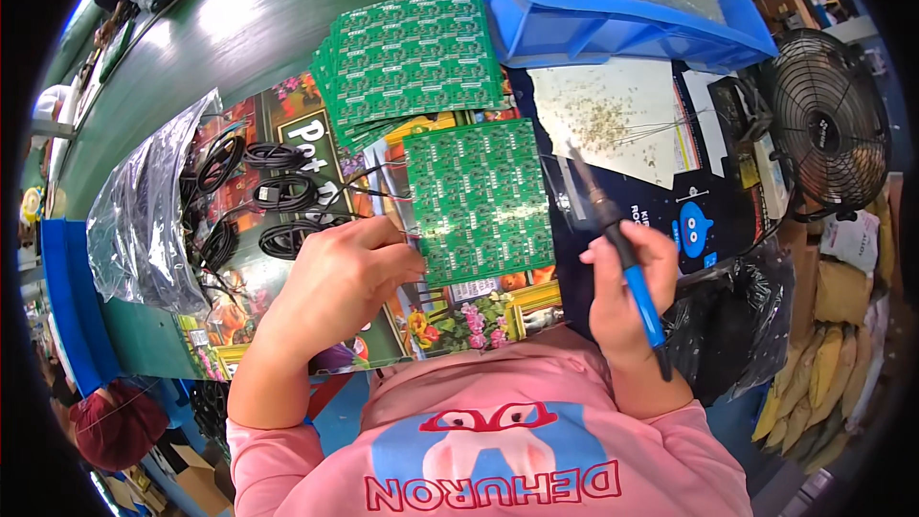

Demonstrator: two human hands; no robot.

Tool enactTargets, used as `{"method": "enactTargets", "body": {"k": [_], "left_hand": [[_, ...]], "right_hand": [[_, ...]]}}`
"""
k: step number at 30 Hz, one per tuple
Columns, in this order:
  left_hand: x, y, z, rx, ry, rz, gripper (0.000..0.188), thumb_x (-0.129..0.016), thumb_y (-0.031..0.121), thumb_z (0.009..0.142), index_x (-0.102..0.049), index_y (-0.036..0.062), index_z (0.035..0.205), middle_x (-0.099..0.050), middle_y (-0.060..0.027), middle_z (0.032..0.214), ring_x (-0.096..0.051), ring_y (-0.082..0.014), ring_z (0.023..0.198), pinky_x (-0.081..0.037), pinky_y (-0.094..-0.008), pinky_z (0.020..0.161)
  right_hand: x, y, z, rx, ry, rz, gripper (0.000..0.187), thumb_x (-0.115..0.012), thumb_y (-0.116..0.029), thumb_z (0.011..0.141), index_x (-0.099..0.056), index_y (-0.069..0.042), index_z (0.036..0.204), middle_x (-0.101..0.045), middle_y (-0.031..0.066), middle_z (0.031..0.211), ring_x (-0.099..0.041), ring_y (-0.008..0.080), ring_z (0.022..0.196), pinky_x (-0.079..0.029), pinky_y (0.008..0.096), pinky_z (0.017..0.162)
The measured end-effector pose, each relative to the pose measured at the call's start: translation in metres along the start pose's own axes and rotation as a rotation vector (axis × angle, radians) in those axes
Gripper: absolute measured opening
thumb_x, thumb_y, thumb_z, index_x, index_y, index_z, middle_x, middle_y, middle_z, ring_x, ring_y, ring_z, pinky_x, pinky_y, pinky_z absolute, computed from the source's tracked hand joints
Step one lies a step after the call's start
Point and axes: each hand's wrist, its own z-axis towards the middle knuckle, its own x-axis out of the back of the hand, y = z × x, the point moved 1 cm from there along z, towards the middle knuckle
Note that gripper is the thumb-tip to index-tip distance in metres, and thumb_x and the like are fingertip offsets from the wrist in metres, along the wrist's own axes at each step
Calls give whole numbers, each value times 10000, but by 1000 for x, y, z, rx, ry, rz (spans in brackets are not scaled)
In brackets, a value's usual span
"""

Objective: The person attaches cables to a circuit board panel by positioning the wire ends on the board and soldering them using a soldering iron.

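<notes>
A green circuit board panel lies flat in front of me on a colourful printed mat. My left hand is closed in a pinch at the panel's left edge; what its fingertips hold is hidden. My right hand grips a soldering iron by its blue and black handle. The iron points up and away, its tip right of the panel and over the white paper. Several coiled black cables lie left of the panel, some with thin wire ends reaching its left edge.
Behind the panel rises a stack of similar green boards. A blue bin stands at the far right, near a black fan. Small yellowish bits cover part of the paper. Clear plastic bags lie at left, a black bag at right.
</notes>
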Motion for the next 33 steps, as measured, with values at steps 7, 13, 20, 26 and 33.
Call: {"method": "enactTargets", "body": {"k": [7,13,20,26,33], "left_hand": [[0,-2,2,38,19,-38,103,-730,28,772,-669,47,853,-627,-89,839,-656,-304,750,-528,-388,665],[1,-2,3,19,-24,-12,92,-715,26,782,-660,44,853,-622,-93,835,-648,-310,752,-525,-398,669],[-1,-4,3,-28,-11,-20,90,-717,38,756,-653,62,816,-591,-72,865,-634,-288,792,-527,-399,667],[-2,-3,6,-89,24,-84,127,-741,2,672,-666,39,768,-615,-80,951,-620,-275,802,-522,-371,710],[-9,-3,10,-132,6,-11,133,-713,18,661,-602,68,715,-636,-47,1007,-595,-277,854,-526,-375,727]], "right_hand": [[31,16,21,-51,163,-13,204,-673,13,911,-575,4,1089,-600,35,833,-567,70,673,-454,207,590],[33,22,28,-100,167,14,192,-680,4,910,-584,3,1077,-608,43,835,-570,70,661,-462,206,565],[31,27,30,-147,174,57,175,-674,5,914,-588,5,1067,-607,45,844,-572,71,666,-493,206,552],[26,18,20,-173,136,146,200,-665,18,906,-572,3,1082,-595,57,835,-583,85,670,-502,223,580],[19,-7,-8,-177,-176,288,244,-654,41,854,-550,4,1072,-604,90,840,-589,132,680,-486,245,605]]}}
